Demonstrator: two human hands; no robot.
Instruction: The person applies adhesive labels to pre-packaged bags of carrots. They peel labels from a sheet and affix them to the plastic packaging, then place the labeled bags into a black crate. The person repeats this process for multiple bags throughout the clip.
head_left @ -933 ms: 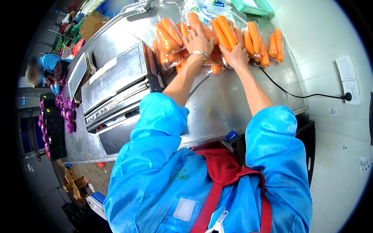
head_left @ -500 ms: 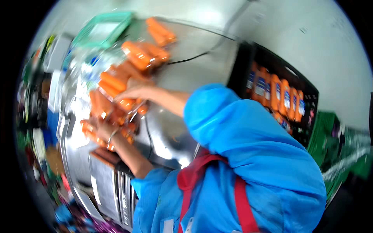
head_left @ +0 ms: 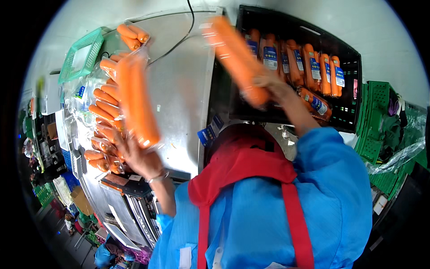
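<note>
My left hand, with a bracelet at the wrist, grips the lower end of a clear bag of carrots raised above the steel table. Another bag of carrots is in my right hand, held aslant over the near-left part of a black crate; motion blurs both. Inside the crate, several bagged carrots with blue labels stand in a row, and one bag lies across its near end. More bagged carrots are lined up along the table's left side, beyond my left hand.
The steel table spreads between the bags and the crate, with a black cable across its far part. A green basket stands far left. Green crates are stacked at right. Blue labels hang near the table's right edge.
Both hands have come away from the carrot pile, each with a bag of carrots lifted. My right hand has swung right to the black crate. The whole view has turned toward the right.
</note>
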